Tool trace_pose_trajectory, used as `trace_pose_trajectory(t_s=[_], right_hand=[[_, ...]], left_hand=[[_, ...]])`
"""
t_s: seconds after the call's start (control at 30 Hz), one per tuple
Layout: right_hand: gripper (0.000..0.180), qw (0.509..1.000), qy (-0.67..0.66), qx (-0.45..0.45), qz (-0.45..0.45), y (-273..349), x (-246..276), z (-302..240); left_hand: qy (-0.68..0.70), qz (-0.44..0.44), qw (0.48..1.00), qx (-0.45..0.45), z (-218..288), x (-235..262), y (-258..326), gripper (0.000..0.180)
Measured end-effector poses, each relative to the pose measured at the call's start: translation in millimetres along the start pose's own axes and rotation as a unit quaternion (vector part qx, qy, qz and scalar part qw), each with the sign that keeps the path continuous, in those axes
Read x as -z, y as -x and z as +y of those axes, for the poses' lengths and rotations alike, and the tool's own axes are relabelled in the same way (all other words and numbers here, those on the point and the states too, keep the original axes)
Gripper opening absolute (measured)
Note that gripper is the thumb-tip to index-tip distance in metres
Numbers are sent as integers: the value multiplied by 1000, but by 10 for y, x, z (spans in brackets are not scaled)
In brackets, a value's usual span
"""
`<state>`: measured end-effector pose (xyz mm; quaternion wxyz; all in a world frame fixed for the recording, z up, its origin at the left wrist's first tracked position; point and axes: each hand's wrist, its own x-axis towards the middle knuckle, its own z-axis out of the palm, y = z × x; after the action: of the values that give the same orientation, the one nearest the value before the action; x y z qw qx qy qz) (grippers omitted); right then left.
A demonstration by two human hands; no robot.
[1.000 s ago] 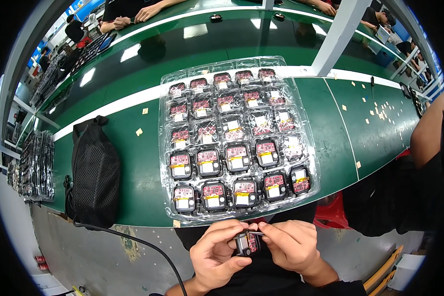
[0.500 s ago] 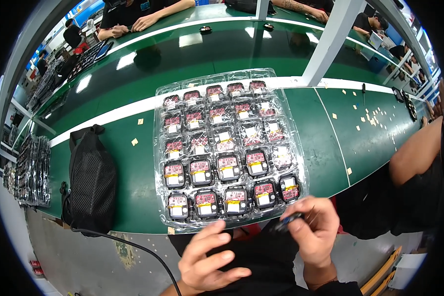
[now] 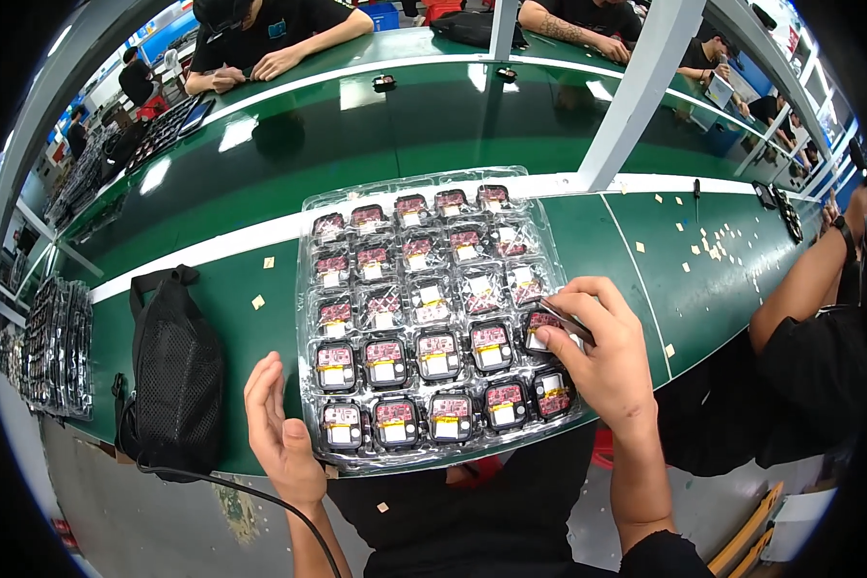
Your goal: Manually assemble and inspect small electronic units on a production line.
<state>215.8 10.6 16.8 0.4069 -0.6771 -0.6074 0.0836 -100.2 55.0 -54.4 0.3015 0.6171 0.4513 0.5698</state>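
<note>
A clear plastic tray [image 3: 308,289] holds rows of small black square watch-like cases, each showing a red circuit board, a pale block and often a strip of yellow tape. My right hand [image 3: 602,352] is closed over the tray's right column, thumb and fingers pinching a watch case [image 3: 538,332] at the second row from the front. A dark edge shows between the fingertips; the fingers hide the rest. In front of it lies another watch case [image 3: 552,395]. At the tray's near left edge, my left hand [image 3: 284,438] is open with its fingers up, holding nothing.
A black mesh pouch [image 3: 175,371] with a cable lies left of the tray, beyond it stacked trays [image 3: 63,347]. Small pale squares [image 3: 718,246] and a screwdriver [image 3: 696,197] lie right. A grey post [image 3: 636,106] rises behind. Co-workers sit across and at right.
My right hand has moved up from the tray's front edge to its right column with the dark piece. My left hand has swung left to the tray's side. The view has shifted slightly.
</note>
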Motion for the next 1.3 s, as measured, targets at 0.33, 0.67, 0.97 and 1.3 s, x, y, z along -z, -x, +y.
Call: trace_pose_trajectory(t_s=[0.33, 0.67, 0.97, 1.3], right_hand=[[20, 996, 48, 34, -74, -82, 50, 97], [18, 989, 26, 59, -130, -219, 129, 72], [19, 988, -26, 46, -142, -208, 125, 155], [20, 988, -65, 16, -136, -141, 84, 160]], left_hand=[[-77, -47, 996, -14, -13, -32, -13, 76], [-79, -46, 996, -10, 2, -39, -23, 67], [-87, -47, 995, -11, 35, -46, -28, 63], [-104, -62, 993, -10, 175, -48, -69, 58]])
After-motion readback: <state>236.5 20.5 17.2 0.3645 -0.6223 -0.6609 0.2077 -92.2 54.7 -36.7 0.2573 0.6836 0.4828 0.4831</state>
